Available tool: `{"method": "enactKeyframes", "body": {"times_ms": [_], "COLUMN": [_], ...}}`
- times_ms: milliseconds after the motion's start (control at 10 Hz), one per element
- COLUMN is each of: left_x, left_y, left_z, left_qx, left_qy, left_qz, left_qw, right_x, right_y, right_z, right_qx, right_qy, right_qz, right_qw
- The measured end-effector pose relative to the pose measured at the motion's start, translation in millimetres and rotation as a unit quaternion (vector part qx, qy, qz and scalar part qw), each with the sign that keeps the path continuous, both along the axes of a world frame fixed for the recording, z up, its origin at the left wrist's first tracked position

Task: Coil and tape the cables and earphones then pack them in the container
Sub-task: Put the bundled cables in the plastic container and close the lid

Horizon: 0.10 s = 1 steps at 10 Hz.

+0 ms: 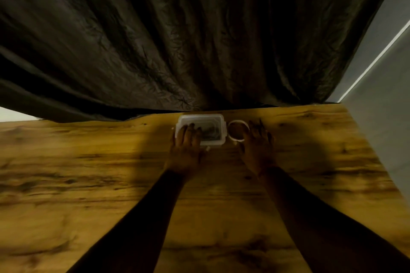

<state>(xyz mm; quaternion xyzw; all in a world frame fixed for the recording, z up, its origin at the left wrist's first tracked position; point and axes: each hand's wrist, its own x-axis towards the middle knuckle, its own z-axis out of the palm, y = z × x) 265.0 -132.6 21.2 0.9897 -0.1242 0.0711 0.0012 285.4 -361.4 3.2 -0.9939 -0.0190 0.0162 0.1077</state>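
Nearest the camera: two forearms in dark sleeves (137, 217) reaching forward over a yellow-brown wood-grain table (66, 173). Far side of the table: dark pleated curtain (177, 40) hanging down to the table edge; grey wall panel with a thin white strip (377, 57) at right. Clear rectangular plastic container with a translucent lid (200, 129) sits at the far edge of the table, just in front of the curtain, lid on. Dark bundled contents show through the lid, too blurred to tell cables from earphones. Roll of white tape (238, 130) lies flat just beside the container's right end, touching or almost touching it; cannot tell which. Left hand (188, 142) rests on the near-left part of the container lid, fingers straight and slightly spread, palm down, pressing rather than gripping. Right hand (258, 142) lies palm down on the table just right of the tape roll, fingers spread and relaxed; thumb side is at the roll's rim, contact unclear. Nothing pinched in either hand. The container's near-left corner is hidden under the left hand. Frame is dim and motion-blurred.
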Motion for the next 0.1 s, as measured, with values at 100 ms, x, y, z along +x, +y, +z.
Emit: {"method": "enactKeyframes", "body": {"times_ms": [100], "left_x": [-0.1], "left_y": [7.3], "left_z": [5.4], "left_qx": [-0.008], "left_qy": [-0.021], "left_qz": [0.011], "left_qw": [1.000], "right_x": [-5.1], "right_y": [-4.2], "right_z": [4.2], "right_qx": [0.007], "right_qy": [-0.005], "right_qz": [-0.029], "right_qw": [1.000]}}
